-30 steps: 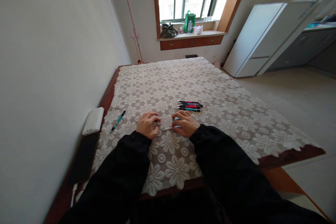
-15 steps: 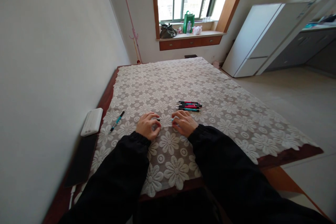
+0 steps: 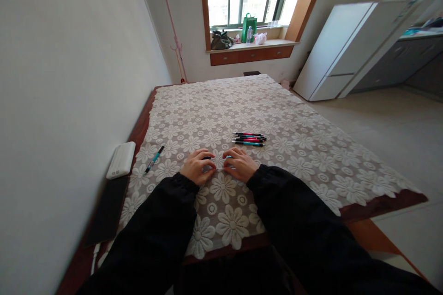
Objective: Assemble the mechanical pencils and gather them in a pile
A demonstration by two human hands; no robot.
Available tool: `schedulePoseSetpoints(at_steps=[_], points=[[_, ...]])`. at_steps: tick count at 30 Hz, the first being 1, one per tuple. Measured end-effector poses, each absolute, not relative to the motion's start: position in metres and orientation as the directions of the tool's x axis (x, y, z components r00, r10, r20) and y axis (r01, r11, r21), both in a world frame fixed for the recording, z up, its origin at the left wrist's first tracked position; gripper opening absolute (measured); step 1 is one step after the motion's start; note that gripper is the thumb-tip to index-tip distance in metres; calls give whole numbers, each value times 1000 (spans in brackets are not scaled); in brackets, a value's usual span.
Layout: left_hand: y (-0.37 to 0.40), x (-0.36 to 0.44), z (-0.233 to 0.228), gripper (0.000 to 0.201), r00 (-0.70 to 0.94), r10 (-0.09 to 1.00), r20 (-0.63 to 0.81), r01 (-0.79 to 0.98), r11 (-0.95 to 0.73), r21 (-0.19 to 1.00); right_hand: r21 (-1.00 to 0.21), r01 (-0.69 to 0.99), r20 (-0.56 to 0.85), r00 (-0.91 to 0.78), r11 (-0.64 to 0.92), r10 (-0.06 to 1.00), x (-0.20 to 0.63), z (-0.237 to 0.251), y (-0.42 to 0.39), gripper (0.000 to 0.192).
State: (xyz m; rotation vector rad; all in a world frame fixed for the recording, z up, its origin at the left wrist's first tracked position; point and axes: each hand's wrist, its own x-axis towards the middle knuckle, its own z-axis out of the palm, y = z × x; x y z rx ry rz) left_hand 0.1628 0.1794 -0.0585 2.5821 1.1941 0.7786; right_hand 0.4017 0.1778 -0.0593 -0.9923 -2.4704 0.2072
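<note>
We see a white lace cloth (image 3: 277, 120) patterned with large daisy-like flowers over a reddish-brown table (image 3: 387, 205). Our sleeves (image 3: 162, 221) are black. The pens in the bundle (image 3: 249, 138) are black with pink, red and teal barrels; the lone pen (image 3: 154, 159) is teal and black. A white box (image 3: 121, 160) lies beside a black slab (image 3: 107, 209).

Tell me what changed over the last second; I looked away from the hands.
The left hand and right hand drew closer together over the thin pen part between them, which now barely shows. The pen bundle, lone teal pen and white box stayed put.
</note>
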Motion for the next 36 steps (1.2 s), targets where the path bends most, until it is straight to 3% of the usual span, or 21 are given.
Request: schedulePoseSetpoints(at_steps=[4, 7, 10, 15, 22, 30, 36], points=[[179, 163, -59, 5, 537, 755, 377, 652, -655, 382, -320, 595, 413, -612, 737, 674, 404, -54, 177, 7], [179, 163, -57, 5, 535, 753, 383, 649, -657, 384, -332, 679, 470, -484, 655, 738, 411, -51, 182, 17], [179, 164, -56, 5, 536, 750, 388, 648, -660, 381, -310, 763, 441, -413, 567, 797, 419, -53, 187, 23], [179, 164, -56, 6, 536, 755, 378, 649, -654, 389, -288, 801, 352, -421, 525, 836, 420, -57, 189, 8], [180, 163, -58, 5, 494, 782, 380, 676, -621, 397, -305, 809, 408, -367, 503, 836, 421, -55, 191, 13], [182, 159, -57, 7, 338, 858, 386, 766, -490, 417, -314, 764, 373, -447, 564, 813, 422, -53, 190, 14], [181, 160, -55, 6, 326, 872, 366, 784, -465, 410, -321, 757, 372, -452, 569, 811, 420, -51, 188, 13]])
